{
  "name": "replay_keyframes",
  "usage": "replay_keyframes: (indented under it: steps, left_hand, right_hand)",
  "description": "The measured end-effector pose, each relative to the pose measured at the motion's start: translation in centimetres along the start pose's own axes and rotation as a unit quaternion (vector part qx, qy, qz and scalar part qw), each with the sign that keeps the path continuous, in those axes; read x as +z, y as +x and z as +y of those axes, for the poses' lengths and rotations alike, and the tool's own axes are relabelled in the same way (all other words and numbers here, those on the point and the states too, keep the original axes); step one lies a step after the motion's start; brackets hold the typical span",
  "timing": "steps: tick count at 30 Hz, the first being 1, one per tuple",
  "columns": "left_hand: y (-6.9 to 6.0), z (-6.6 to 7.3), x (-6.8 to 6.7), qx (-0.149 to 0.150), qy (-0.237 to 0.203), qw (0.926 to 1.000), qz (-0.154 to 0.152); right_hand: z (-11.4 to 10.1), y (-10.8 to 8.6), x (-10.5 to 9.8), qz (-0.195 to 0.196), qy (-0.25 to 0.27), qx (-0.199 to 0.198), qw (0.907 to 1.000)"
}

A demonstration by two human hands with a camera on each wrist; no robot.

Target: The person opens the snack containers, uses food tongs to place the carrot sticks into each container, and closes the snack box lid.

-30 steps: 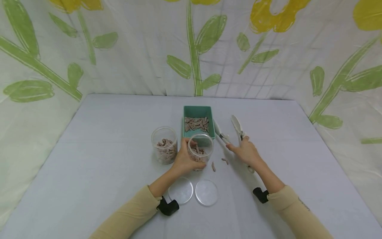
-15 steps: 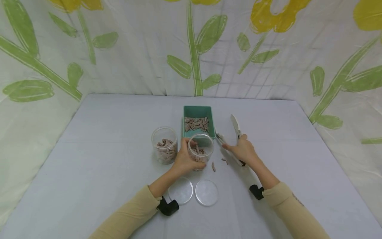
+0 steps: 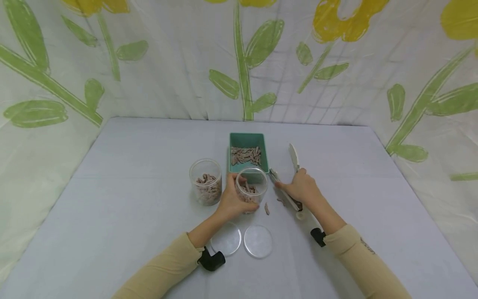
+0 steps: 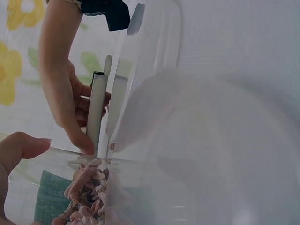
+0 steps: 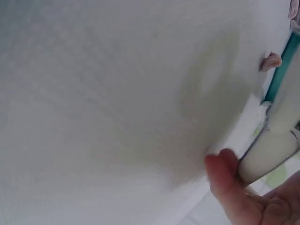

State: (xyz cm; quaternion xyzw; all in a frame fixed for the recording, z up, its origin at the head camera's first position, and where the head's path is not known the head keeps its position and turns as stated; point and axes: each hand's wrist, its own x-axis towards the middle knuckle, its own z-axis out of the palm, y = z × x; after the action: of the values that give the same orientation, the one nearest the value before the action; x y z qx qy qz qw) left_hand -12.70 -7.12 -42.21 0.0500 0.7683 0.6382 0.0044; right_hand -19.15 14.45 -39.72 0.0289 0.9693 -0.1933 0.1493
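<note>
My left hand [image 3: 232, 202] grips a round clear jar [image 3: 262, 198], its fingers curled about the wall. Small brown-pink shrivelled pieces [image 4: 86, 197] lie in the jar, their exact kind unclear. To the right, my right hand [image 3: 303, 189] holds white tongs [image 3: 294, 157] low by the table, the two arms spread apart. One arm's tip is near the green tray's corner and the other points to the back. In the right wrist view a thumb and finger [image 5: 225, 171] lie against the tongs' handle. Nothing shows between the tong tips.
A green tray [image 3: 265, 155] with similar pieces stands behind the held jar. Another clear jar [image 3: 194, 187] of pieces stands to its left. Two clear lids [image 3: 258, 241] lie in front. A loose piece [image 3: 267, 208] lies right of the held jar, with another near the tongs.
My right hand has moved slightly left and toward me with the tongs, whose near arm has drawn back from beside the tray. The left hand and its jar stay in place.
</note>
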Motion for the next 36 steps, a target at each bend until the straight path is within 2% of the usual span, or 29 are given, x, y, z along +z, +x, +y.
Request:
replay_keyframes:
  steps: [6,14,18,22,24,28,36]
  left_hand:
    - [0.1,0.2,0.5,0.009,-0.008,0.9999,0.005]
    - [-0.1,0.6,0.8,-0.002,0.005,0.9999,0.009]
    - [-0.2,0.9,0.9,-0.013,0.050,0.9981,0.033]
    - [-0.3,1.2,1.1,-0.026,0.104,0.9925,0.058]
    - [-0.2,1.2,1.2,-0.028,0.114,0.9912,0.061]
    - [0.0,1.3,1.3,-0.025,0.112,0.9918,0.056]
    - [-0.6,1.7,0.7,-0.039,0.060,0.9973,0.015]
  right_hand:
    - [-0.1,0.2,0.0,0.001,-0.039,-0.005,0.9992]
    - [0.2,0.0,-0.3,0.001,-0.056,0.000,0.9984]
    - [0.2,-0.2,-0.7,-0.008,-0.073,-0.012,0.9972]
    - [0.2,-0.5,-1.0,-0.025,-0.073,-0.024,0.9967]
    - [0.2,-0.7,-1.1,-0.037,-0.077,-0.029,0.9959]
    - [0.5,-1.0,-1.4,-0.054,-0.087,-0.051,0.9934]
    - [1.1,-2.7,-3.3,-0.097,-0.077,-0.122,0.9848]
